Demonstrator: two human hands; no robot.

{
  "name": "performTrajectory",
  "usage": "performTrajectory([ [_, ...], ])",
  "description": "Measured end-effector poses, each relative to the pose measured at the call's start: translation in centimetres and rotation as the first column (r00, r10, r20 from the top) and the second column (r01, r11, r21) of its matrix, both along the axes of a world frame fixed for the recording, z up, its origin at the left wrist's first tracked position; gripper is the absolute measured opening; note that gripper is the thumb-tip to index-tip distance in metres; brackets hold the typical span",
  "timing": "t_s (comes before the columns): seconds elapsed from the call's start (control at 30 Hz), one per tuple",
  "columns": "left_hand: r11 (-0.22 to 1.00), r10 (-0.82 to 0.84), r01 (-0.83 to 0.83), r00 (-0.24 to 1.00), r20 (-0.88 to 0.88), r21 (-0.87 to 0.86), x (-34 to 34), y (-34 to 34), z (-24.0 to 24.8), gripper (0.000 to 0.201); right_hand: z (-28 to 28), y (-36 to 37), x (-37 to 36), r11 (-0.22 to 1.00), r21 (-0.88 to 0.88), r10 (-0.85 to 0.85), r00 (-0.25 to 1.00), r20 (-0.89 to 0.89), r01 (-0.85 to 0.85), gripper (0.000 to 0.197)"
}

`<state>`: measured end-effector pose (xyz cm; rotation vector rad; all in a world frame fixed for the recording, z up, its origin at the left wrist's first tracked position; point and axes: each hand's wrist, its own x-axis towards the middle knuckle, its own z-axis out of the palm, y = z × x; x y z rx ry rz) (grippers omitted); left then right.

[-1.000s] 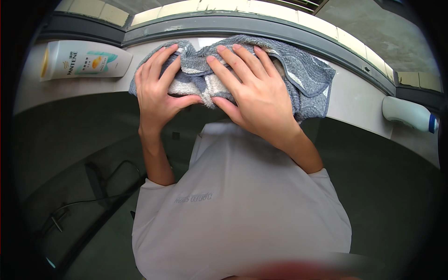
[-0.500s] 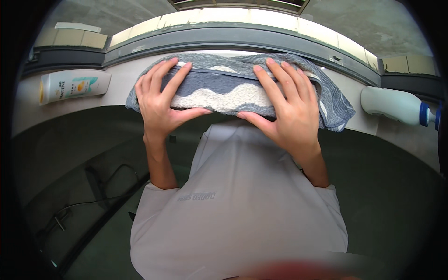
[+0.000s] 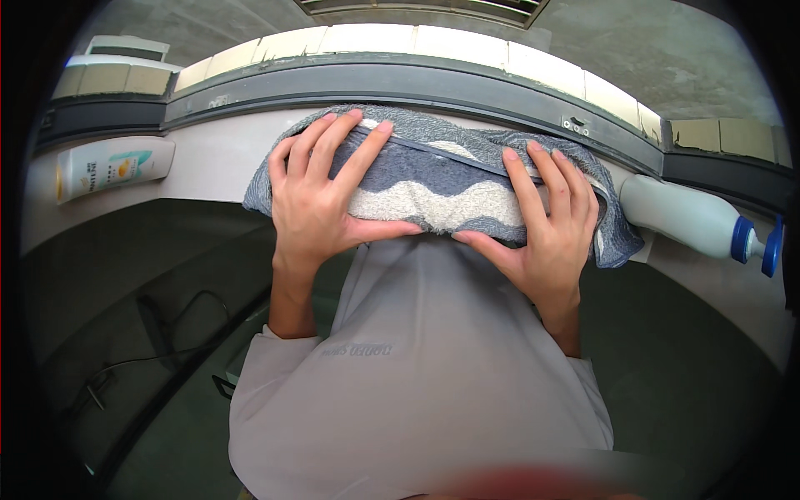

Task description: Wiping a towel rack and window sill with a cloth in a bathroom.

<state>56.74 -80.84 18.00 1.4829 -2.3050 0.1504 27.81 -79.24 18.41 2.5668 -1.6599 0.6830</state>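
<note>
A grey-blue towel (image 3: pixel 437 204) with white wavy bands lies folded into a long bundle on a pale ledge. My left hand (image 3: pixel 321 183) holds its left part, fingers over the top and thumb along the near edge. Toward the other end, my right hand (image 3: pixel 550 217) grips it the same way. The two thumbs point at each other and stay a little apart. A dark trim strip runs across the bundle's top. The towel's loose right corner hangs over the ledge's front edge, close by a white pump bottle (image 3: pixel 679 215) with a blue top.
On the ledge (image 3: pixel 212 158) at the left lies a white squeeze bottle (image 3: pixel 117 169). A grey window track (image 3: pixel 333 82) runs behind the towel, with pale tiles (image 3: pixel 462 50) beyond. Down at the left are a dark hose (image 3: pixel 158 357) and a dark bar (image 3: pixel 179 400).
Both hands have shifted to the right along the ledge with the towel, whose right end now lies nearer the pump bottle. The whole view has tilted slightly.
</note>
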Motion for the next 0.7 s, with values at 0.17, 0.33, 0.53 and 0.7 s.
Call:
performTrajectory([
  [0.17,0.999,-0.048,0.047,0.998,-0.045,-0.004,2.7,-0.9,0.3,0.098,-0.3,-0.4,1.5,1.0,-0.01,0.017,0.999,-0.038,-0.018,0.089],
  [0.33,0.998,-0.064,0.063,0.998,0.012,0.019,4.5,-0.8,0.7,0.104,-0.5,-0.7,3.8,0.998,-0.048,-0.029,0.998,-0.052,0.026,0.087],
  [0.53,0.996,-0.086,0.086,0.996,0.024,0.022,6.2,-1.3,0.7,0.099,-1.6,-0.9,5.6,0.993,-0.1,-0.072,0.996,-0.06,0.066,0.084],
  [0.7,0.993,-0.114,0.111,0.991,0.075,0.037,7.3,-1.5,1.0,0.101,-1.5,-1.1,7.1,0.992,-0.073,-0.108,0.993,-0.045,0.104,0.085],
])
